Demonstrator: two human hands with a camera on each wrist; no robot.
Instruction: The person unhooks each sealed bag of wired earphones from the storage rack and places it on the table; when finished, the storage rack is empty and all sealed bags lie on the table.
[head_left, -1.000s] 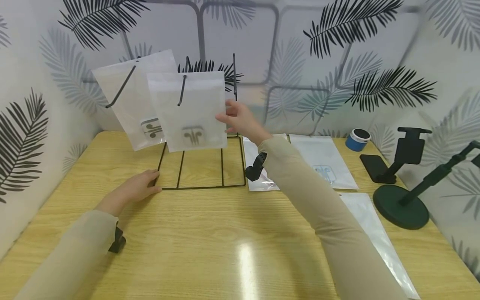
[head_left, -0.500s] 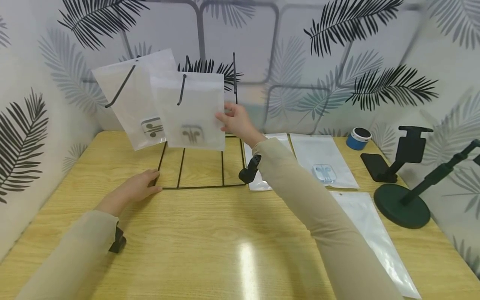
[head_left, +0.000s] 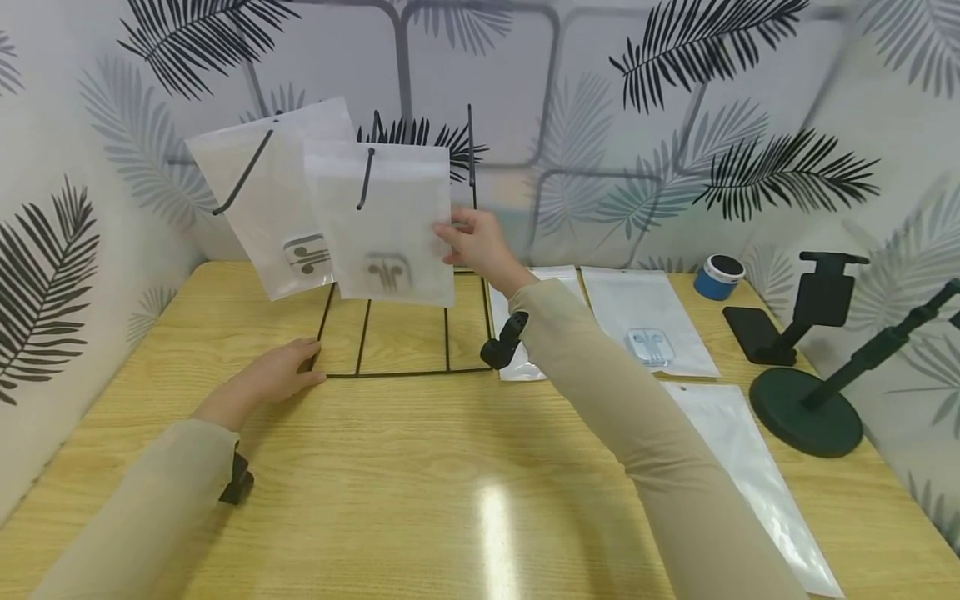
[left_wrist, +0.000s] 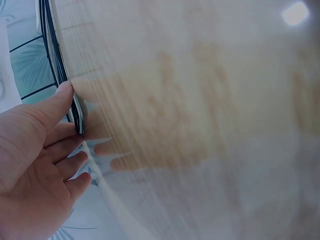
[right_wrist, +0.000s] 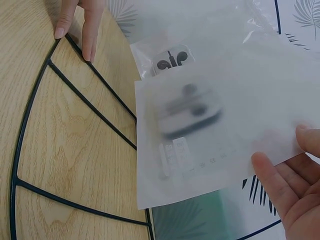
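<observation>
**Wire rack with hung earphone packets, one hand at the base, one at a packet edge**

Front packet: white frosted film, hung by its top from a hook near the middle of the wire rack. Its right edge is pinched by the right hand, thumb and fingers brought narrow. The rack's near left base corner, on the worktop, is held between thumb and fingers by the left hand.

Risks, as judged: the film could be creased, or torn at the hook, if the edge were pulled hard sideways. The rack could be skewed or tipped by the same pull were the left hand's hold eased. The rear packet, tilted and partly overlapped, could be knocked by a swing of the front one.

Containers and contents:
- Front packet: one earphone case, blurred by the film.
- Rear packet, on the left hook: cased earphones.
- Sleeve-covered packet, flat beside the rack: contents hidden.
- Flat packet, to its right: cased earphones in the lower part.
- Long packet, nearest the wearer: contents not discernible.
- Blue tub, dark-topped: inside not shown.
</observation>
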